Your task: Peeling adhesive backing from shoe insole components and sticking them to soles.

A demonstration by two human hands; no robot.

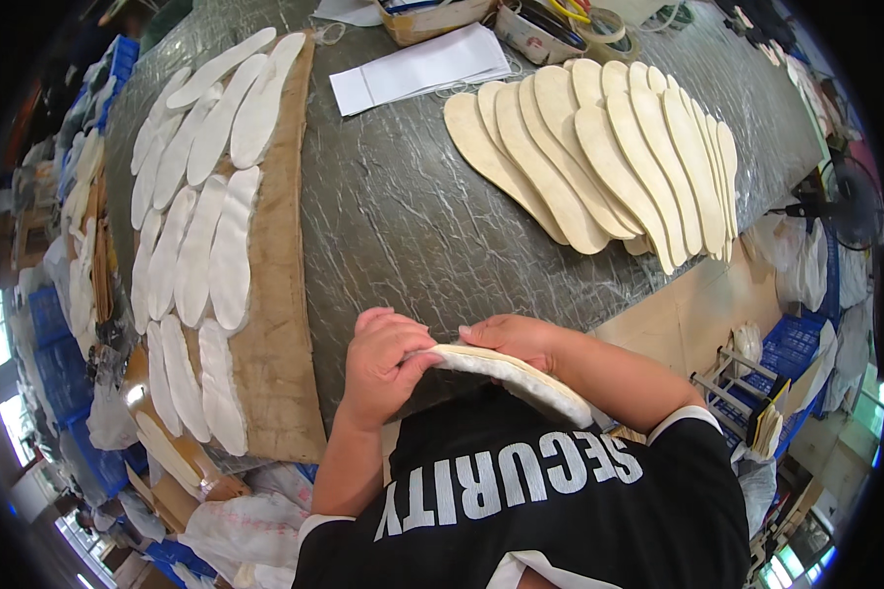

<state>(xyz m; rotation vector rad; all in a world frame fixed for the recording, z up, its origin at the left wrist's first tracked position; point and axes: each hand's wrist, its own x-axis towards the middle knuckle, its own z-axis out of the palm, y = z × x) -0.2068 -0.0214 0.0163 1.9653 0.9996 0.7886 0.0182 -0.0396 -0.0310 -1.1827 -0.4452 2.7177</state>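
Close to my body I hold an insole (511, 375), a cream sole piece with a white, fluffy-looking layer along its near side. My left hand (388, 361) is closed round one end, thumb and fingers pinching its tip. My right hand (511, 339) grips the far edge, its thumb near that same tip; some of its fingers are hidden behind the insole. Beyond my hands, to the right, cream insole pieces (599, 157) lie fanned in overlapping rows. White fluffy insoles (201, 240) lie in several groups on a brown board (280, 294) at the left.
The dark table (393, 206) has a wrinkled plastic cover. White paper sheets (422, 71) lie at the back, near a basket (432, 18) and rolls of tape (609, 34). Blue crates (791, 348) and a fan (850, 201) stand at the right. Plastic bags (246, 535) lie at the lower left.
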